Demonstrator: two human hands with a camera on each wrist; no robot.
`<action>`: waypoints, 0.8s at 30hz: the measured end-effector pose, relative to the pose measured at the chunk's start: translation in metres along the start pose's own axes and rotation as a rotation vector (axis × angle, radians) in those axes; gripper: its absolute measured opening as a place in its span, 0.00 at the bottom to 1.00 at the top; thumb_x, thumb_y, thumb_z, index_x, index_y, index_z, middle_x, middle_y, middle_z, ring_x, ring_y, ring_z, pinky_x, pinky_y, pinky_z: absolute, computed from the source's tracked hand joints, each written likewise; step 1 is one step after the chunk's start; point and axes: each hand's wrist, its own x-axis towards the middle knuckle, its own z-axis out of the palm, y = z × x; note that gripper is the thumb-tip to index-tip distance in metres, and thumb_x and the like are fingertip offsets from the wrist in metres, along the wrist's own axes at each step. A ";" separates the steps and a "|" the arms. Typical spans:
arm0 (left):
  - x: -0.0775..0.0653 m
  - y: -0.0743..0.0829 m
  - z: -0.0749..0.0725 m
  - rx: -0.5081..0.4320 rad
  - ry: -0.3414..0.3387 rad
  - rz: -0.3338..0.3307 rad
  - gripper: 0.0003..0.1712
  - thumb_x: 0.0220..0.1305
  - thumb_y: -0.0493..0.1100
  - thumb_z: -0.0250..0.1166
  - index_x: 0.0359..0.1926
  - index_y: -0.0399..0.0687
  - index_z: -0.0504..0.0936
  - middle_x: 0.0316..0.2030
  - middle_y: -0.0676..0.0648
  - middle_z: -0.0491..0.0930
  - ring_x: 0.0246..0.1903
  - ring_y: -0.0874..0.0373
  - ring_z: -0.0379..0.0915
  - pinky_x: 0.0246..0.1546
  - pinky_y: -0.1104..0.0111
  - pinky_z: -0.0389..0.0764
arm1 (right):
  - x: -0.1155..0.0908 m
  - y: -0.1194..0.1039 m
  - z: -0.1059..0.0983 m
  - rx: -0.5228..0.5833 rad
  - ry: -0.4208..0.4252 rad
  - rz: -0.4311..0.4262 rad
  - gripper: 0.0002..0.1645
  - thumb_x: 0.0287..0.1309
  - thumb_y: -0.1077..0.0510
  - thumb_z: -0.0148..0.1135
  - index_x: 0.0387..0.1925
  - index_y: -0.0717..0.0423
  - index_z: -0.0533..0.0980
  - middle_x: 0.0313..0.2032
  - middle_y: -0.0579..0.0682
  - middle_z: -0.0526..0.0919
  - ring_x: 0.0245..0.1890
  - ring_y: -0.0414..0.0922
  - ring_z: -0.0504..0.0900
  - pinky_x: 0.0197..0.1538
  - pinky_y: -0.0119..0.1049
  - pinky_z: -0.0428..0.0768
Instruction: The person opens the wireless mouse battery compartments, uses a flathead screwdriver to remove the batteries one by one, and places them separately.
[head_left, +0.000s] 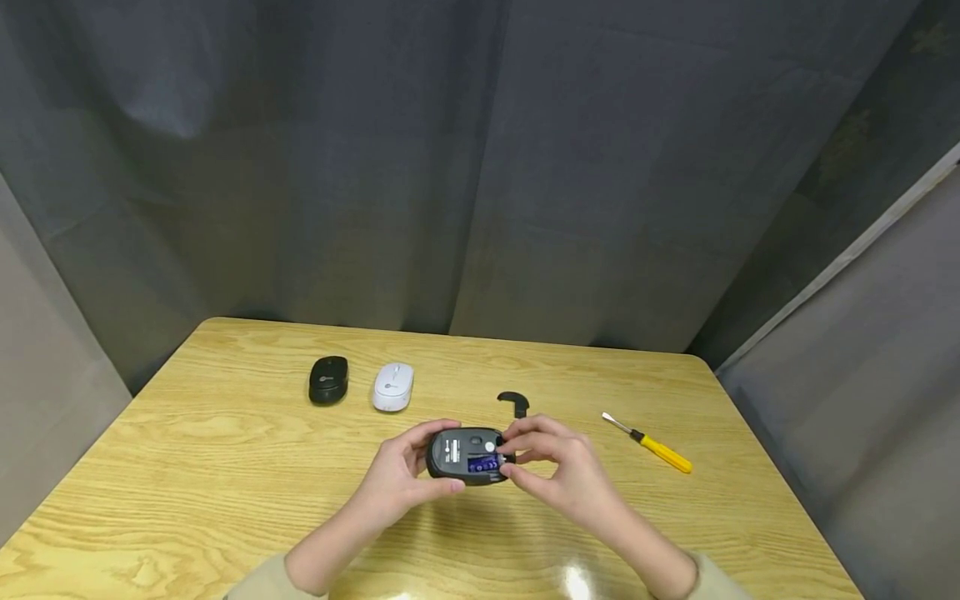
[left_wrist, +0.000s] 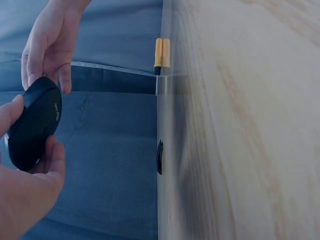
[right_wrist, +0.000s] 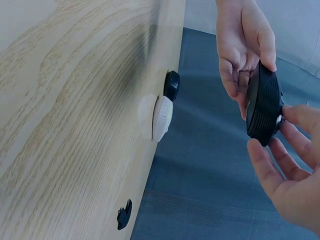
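Observation:
A black computer mouse (head_left: 454, 467) is held above the table, underside up, in my left hand (head_left: 397, 473), thumb on the near edge and fingers behind. Its battery compartment lies open, with a purple-blue battery (head_left: 482, 464) in it. At the mouse's right end, my right hand (head_left: 562, 469) has its thumb and fingertips around the battery's silvery end, pinching it. The right wrist view shows the ribbed side of the mouse (right_wrist: 265, 107) and fingers at its end; most of the battery is hidden there. Behind the right hand, a black curved cover (head_left: 516, 400) lies on the table.
A black mouse (head_left: 328, 380) and a white mouse (head_left: 393, 387) sit at the back left of the wooden table (head_left: 225, 500). To the right lies a screwdriver (head_left: 660, 450) with a yellow handle. Dark grey curtains (head_left: 375, 167) hang behind the table.

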 end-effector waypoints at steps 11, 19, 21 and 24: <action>0.005 0.000 0.000 0.014 -0.007 0.017 0.41 0.42 0.34 0.76 0.61 0.42 0.70 0.58 0.41 0.73 0.55 0.53 0.72 0.55 0.73 0.74 | 0.001 0.001 -0.006 -0.027 0.040 -0.076 0.12 0.46 0.65 0.71 0.35 0.52 0.82 0.41 0.49 0.83 0.40 0.45 0.82 0.34 0.34 0.84; 0.012 0.001 -0.005 0.098 -0.013 0.036 0.40 0.43 0.34 0.75 0.60 0.42 0.70 0.57 0.40 0.72 0.55 0.49 0.73 0.55 0.73 0.73 | 0.003 -0.003 -0.019 -0.048 0.104 -0.089 0.14 0.42 0.71 0.71 0.33 0.57 0.82 0.36 0.53 0.83 0.37 0.46 0.81 0.31 0.35 0.84; 0.014 0.001 -0.006 0.113 -0.011 0.030 0.41 0.42 0.35 0.76 0.60 0.43 0.70 0.57 0.40 0.72 0.55 0.49 0.72 0.55 0.73 0.73 | 0.005 -0.008 -0.023 -0.040 0.112 -0.065 0.13 0.42 0.73 0.70 0.32 0.59 0.81 0.35 0.54 0.83 0.36 0.47 0.81 0.31 0.35 0.84; 0.018 0.001 -0.008 0.136 -0.009 0.034 0.41 0.42 0.36 0.76 0.60 0.43 0.70 0.57 0.41 0.73 0.55 0.49 0.72 0.56 0.72 0.73 | 0.007 -0.007 -0.028 -0.027 0.117 -0.022 0.12 0.42 0.74 0.69 0.31 0.61 0.81 0.35 0.55 0.83 0.34 0.46 0.81 0.31 0.35 0.84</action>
